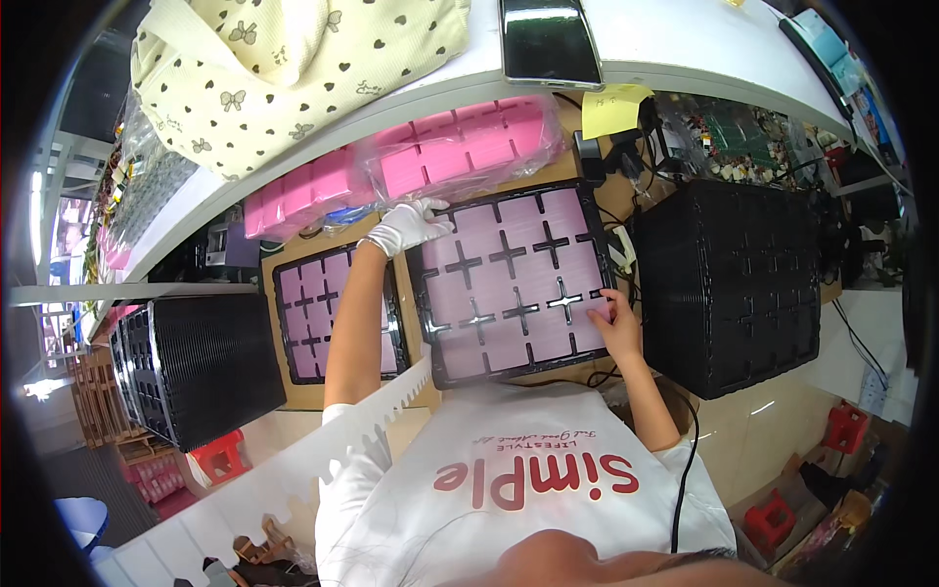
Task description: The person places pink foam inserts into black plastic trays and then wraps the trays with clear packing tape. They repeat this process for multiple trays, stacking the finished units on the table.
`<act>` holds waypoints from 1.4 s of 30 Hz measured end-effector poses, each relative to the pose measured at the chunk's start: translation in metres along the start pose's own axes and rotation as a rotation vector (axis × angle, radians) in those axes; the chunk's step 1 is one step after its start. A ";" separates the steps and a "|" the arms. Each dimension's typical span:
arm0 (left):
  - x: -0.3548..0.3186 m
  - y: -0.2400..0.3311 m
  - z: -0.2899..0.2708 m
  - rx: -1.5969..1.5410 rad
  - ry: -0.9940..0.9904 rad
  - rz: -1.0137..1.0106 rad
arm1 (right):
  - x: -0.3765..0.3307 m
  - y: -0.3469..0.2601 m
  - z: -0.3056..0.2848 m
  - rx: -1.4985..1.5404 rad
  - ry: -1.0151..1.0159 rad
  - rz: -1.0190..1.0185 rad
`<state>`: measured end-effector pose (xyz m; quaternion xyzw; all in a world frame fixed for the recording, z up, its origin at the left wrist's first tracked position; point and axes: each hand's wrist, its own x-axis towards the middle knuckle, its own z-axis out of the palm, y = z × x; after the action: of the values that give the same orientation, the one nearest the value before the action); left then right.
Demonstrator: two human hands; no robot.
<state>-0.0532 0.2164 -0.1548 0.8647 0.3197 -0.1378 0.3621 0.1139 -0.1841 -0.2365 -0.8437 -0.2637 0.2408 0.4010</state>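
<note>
A black plastic tray (521, 310) with cross-shaped dividers and pink pieces in its compartments lies in front of me, slightly turned. My left hand (410, 226), in a white glove, grips its far left corner. At the right edge, my bare right hand (618, 331) holds the rim, with the thumb over the edge pieces. A second black tray (402, 338) with pink compartments lies on the brown board to the left, partly hidden by my left forearm.
Tall stacks of black trays stand left (196, 362) and right (729, 293). Behind lie pink foam blocks (460, 147) in clear plastic. A white shelf (665, 49) above bears a phone (550, 41) and a cream cloth bag (303, 78). Cables (675, 479) hang at the right.
</note>
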 end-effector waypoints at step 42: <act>-0.145 0.016 0.151 0.517 0.376 0.588 | 0.021 -0.045 -0.006 -0.295 -0.089 -0.963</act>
<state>-0.1537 0.0346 -0.1838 0.9913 0.0749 0.0554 0.0929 0.1215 -0.1501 -0.2016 -0.6628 -0.6710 0.0242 0.3316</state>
